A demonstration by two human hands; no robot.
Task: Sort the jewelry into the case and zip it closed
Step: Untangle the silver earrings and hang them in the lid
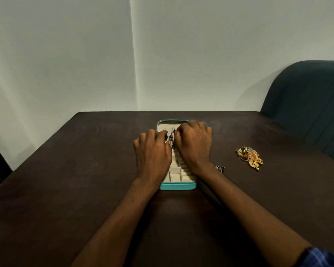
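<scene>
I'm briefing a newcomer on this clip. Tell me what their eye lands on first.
Both hands, left hand and right hand, meet over the open teal jewelry case at the table's centre, pinching a small silver piece between them. To the right, a bright heap of gold jewelry glints on the dark table.

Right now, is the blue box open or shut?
Open: the box shows its cream compartments, and both hands work inside it.

Dark brown wooden desk (75, 189) filling the lower frame. Plain pale grey wall (66, 54) across the top, with a vertical corner seam near centre. Dark teal upholstered chair back (308, 105) at right edge.
</scene>
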